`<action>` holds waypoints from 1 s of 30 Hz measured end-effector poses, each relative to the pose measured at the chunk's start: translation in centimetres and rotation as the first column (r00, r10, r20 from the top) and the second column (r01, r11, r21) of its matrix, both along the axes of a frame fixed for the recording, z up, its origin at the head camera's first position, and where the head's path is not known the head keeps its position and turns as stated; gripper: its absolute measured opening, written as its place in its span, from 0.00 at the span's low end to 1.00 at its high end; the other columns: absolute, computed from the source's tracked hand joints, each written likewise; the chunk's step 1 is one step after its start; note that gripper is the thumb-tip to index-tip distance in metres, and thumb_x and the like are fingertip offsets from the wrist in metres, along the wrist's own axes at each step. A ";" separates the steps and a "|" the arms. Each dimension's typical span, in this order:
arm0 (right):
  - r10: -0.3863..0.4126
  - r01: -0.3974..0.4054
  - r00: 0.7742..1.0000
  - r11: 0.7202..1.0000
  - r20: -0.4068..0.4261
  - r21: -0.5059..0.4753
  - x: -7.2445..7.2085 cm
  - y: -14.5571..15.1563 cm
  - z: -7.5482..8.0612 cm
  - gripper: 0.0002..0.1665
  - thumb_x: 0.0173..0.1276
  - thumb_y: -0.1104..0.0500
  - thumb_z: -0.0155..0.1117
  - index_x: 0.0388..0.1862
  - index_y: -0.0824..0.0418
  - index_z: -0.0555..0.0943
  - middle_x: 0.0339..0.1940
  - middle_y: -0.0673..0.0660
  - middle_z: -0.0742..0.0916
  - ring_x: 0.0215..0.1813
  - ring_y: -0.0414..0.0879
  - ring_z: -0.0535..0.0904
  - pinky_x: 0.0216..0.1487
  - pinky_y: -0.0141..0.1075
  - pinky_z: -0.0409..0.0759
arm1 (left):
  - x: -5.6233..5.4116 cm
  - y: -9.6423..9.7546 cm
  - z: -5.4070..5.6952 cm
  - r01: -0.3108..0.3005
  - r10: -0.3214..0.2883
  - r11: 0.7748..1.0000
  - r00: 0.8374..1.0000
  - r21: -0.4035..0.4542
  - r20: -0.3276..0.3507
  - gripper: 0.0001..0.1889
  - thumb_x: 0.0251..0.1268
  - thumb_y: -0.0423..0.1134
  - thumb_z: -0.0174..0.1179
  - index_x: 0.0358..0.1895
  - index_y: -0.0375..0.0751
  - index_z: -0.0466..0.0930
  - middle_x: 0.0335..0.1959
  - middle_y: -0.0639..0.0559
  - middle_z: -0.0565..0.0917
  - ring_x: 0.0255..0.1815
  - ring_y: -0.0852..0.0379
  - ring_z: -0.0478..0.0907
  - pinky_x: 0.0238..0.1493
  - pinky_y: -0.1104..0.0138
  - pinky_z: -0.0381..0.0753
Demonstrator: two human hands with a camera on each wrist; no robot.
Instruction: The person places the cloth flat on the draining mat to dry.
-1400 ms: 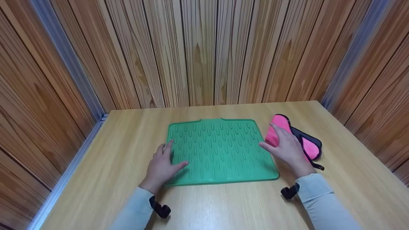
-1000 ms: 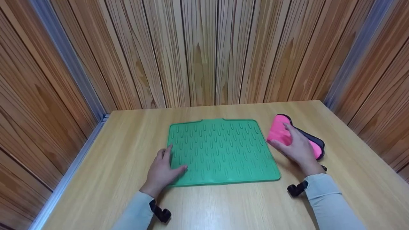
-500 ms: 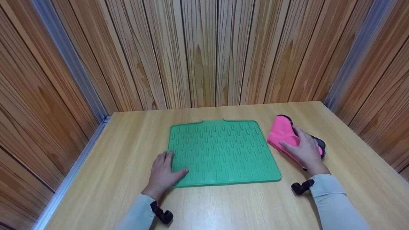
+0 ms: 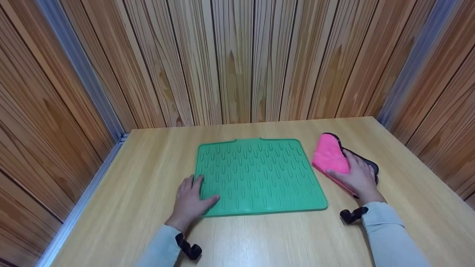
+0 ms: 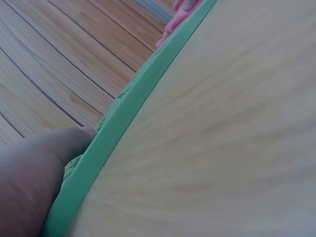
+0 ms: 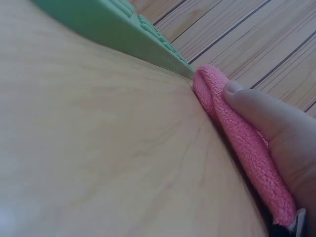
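A green ridged mat (image 4: 259,178) lies flat in the middle of the wooden table. My left hand (image 4: 189,204) rests at its left edge, fingers spread, with the thumb on the ridged top; the left wrist view has this thumb (image 5: 71,140) over the mat's side wall (image 5: 118,116). To the right lies a folded pink plush cloth (image 4: 328,152) with black edging and a dark underside. On it rests my right hand (image 4: 358,178), fingers extended across the dark part and thumb on the pink pile. Close up, the cloth (image 6: 247,148) shows a thick terry fold and a small metallic piece at its near end.
Wood-plank walls (image 4: 237,63) stand behind the table (image 4: 159,155) and at both sides, with metal posts (image 4: 87,70) at the corners. A narrow strip of table separates the mat from the cloth. Black cameras (image 4: 191,250) are strapped to both wrists.
My right hand has shifted rightward across the cloth, and its pink part has spread over the dark and pink section on the right. My left hand has slid slightly nearer along the mat edge.
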State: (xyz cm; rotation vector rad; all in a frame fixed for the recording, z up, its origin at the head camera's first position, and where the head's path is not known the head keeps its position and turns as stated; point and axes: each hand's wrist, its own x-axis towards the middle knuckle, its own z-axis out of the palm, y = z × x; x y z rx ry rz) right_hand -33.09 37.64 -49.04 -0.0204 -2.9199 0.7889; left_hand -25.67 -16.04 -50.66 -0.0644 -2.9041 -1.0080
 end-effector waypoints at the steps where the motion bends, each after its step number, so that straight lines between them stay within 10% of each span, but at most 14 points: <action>1: -0.002 0.002 1.000 1.000 0.005 0.002 0.0 0.0 0.0 0.70 0.72 0.26 0.72 0.94 0.63 0.51 0.88 0.84 0.60 0.89 0.83 0.53 0.86 0.82 0.42 | 0.0 0.0 0.0 0.000 0.000 1.000 1.000 -0.002 0.000 0.53 0.69 0.63 0.72 0.88 0.35 0.63 0.90 0.25 0.59 0.93 0.23 0.51 0.93 0.30 0.48; 30: -0.014 0.014 0.999 1.000 -0.043 -0.008 0.9 -0.8 0.1 0.58 0.78 0.28 0.69 0.85 0.72 0.69 0.81 0.80 0.77 0.80 0.80 0.71 0.81 0.76 0.67 | 0.0 0.0 0.0 -0.003 0.003 1.000 1.000 -0.023 -0.005 0.52 0.70 0.63 0.71 0.87 0.35 0.65 0.90 0.26 0.59 0.93 0.23 0.52 0.93 0.31 0.49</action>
